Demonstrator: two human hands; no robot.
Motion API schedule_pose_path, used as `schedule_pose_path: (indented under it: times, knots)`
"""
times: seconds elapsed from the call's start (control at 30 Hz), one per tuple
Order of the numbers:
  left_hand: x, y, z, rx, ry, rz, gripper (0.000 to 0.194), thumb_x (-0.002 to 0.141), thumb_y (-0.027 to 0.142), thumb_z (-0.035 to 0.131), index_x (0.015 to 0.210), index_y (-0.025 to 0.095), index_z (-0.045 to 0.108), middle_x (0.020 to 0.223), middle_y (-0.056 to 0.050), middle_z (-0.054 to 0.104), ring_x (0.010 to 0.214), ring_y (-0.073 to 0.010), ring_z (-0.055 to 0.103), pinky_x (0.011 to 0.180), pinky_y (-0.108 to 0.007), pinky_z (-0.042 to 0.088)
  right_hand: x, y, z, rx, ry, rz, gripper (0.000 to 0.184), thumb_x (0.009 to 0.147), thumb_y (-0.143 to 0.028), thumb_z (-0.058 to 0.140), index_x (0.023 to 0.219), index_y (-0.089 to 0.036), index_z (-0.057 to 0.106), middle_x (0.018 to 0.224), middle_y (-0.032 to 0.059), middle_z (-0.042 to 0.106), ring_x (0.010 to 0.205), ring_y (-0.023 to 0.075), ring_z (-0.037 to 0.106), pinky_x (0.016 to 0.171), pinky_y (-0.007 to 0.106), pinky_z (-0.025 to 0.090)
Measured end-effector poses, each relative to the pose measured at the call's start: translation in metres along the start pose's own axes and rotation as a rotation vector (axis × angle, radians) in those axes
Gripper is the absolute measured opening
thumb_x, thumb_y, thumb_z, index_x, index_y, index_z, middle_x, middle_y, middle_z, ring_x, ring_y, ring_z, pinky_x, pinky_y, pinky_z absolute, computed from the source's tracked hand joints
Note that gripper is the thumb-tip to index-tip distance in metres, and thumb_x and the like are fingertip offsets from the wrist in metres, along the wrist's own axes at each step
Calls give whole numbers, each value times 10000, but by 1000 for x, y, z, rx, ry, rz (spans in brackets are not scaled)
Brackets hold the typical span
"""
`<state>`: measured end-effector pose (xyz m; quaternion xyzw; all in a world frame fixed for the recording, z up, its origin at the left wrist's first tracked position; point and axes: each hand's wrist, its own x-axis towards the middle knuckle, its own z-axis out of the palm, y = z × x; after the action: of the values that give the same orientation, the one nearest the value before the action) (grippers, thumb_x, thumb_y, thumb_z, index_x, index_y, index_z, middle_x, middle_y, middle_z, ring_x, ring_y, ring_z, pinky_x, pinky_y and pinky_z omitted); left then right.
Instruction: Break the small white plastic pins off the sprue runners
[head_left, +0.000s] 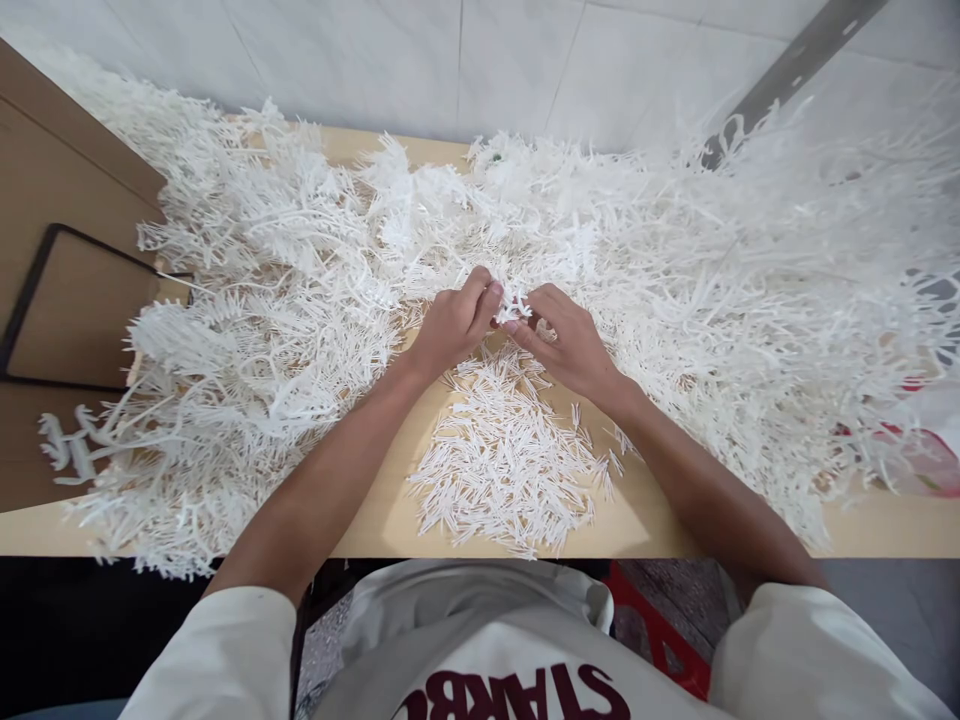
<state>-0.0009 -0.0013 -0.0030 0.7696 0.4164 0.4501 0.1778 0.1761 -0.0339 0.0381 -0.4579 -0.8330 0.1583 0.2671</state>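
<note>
Over the middle of the table, my left hand (pixel 459 322) pinches a small white branched plastic piece (pixel 513 303) between thumb and bent fingers. My right hand (pixel 568 338) meets it from the other side, thumb and fingertips closed on the same piece. Its exact shape is partly hidden by the fingers. Below the hands lies a loose pile of short thin white plastic sticks (pixel 510 460). Around and behind both hands spreads a large tangled heap of white branched plastic strands (pixel 300 220).
The heap covers much of the wooden table (pixel 375 515) and reaches the tiled wall (pixel 420 60). A cardboard box (pixel 75 290) with a black line on it stands at left. A grey metal post (pixel 795 75) rises at back right. A red-edged clear container (pixel 919 460) sits at right.
</note>
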Motion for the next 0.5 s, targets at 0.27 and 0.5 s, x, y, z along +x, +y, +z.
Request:
schedule_pose_path:
  times: [0.27, 0.5]
  knots:
    - [0, 2, -1, -5, -17, -3, 294, 968, 419, 321, 890, 202, 504, 583, 32, 561, 464, -70, 504, 487, -219, 337, -1, -3, 7, 82, -2, 97, 325, 869, -298, 501, 595, -189, 365, 585, -45, 378, 564, 78, 373, 563, 245, 286]
    - [1, 1, 0, 24, -22, 27, 277, 967, 409, 318, 880, 208, 488, 577, 33, 545, 462, -76, 487, 484, -225, 323, 0, -7, 2, 91, -19, 86, 327, 883, -429, 494, 663, -193, 437, 631, -36, 463, 588, 80, 398, 596, 240, 315]
